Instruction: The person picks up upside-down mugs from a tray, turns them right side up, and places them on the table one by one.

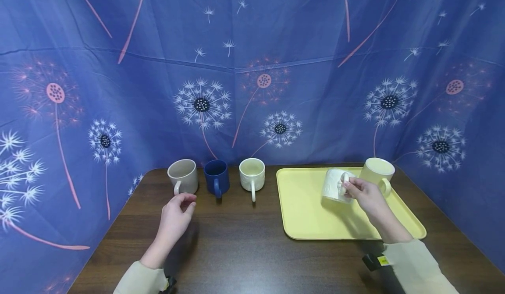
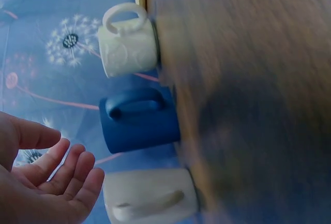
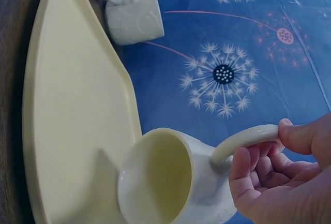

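Note:
My right hand (image 1: 367,194) pinches the handle of a white mug (image 1: 332,184) between thumb and fingers. That mug is held upside down over the yellow tray (image 1: 304,215), its mouth facing the tray in the right wrist view. Behind the hand, a cream mug (image 1: 375,171) stands upright at the tray's back right. My left hand (image 1: 176,215) hovers in front of a greyish-beige mug (image 1: 185,175), fingers loosely bent and holding nothing. Beside that mug stand a dark blue mug (image 1: 221,182) and an embossed white mug (image 1: 254,178), both upright with handles toward me.
The brown wooden table (image 1: 236,250) runs back to a blue curtain (image 1: 315,88) printed with dandelions, which also closes off both sides. Three mugs line the table's back edge left of the tray. A dark strap (image 1: 371,262) shows at the right sleeve.

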Available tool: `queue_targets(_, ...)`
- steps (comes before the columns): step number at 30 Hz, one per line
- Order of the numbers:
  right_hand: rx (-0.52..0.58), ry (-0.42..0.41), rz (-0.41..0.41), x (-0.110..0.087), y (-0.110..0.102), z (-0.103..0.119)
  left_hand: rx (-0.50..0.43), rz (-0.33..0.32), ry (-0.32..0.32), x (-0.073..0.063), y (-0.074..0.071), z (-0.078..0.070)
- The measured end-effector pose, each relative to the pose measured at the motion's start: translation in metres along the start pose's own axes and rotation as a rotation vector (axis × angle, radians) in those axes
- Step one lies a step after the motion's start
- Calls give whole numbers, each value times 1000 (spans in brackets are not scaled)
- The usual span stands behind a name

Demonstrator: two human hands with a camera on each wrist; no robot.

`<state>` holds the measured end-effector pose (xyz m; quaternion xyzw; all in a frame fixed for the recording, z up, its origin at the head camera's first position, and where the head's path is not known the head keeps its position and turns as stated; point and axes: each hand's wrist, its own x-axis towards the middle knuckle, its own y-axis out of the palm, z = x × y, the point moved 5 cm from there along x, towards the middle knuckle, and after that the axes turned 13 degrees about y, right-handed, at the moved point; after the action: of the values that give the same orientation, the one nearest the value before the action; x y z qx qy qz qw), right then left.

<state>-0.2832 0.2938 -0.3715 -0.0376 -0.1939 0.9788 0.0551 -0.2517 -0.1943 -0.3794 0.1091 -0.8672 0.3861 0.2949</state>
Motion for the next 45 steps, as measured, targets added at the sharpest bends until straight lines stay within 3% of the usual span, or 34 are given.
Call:
queue_targets(5, 18, -15, 17, -3, -1, 5, 25, -4, 99, 1, 0, -20)
queue_targets(9, 11, -9, 32, -6, -2, 8, 31, 1, 135, 1, -1, -34)
queue_targets(24, 13, -7, 47, -21, -3, 27, 27, 23, 208, 5, 7, -69)
queue_targets(31, 89, -17, 108, -31, -2, 37, 12, 11, 272, 7, 6, -89)
queue_targets(45, 202, -53, 236, -45, 4, 50, -69, 28, 307, 14, 9, -128)
